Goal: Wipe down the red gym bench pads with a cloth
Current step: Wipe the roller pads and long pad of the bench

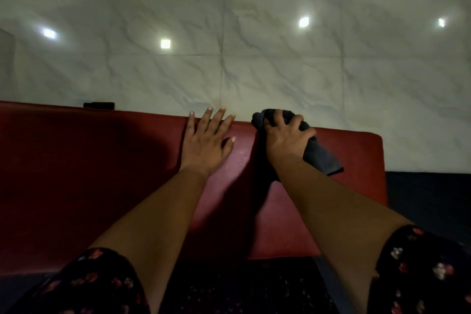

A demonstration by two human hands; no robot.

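I log 1 red pad [89,173], smooth vinyl, rectangular with rounded far corner. Left hand [206,141]: flat on it, fingers spread. Right hand [286,136]: fist clamped round 1 dark, soft, crumpled cloth [319,158] at the pad's far edge. Beyond: glossy marbled floor tiles [280,58].

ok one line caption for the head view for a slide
Right hand presses a dark cloth on the red bench pad; left hand lies flat beside it.

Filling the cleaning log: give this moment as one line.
step: wiping | right hand: gripping dark cloth at far edge of red bench pad | left hand: flat on pad
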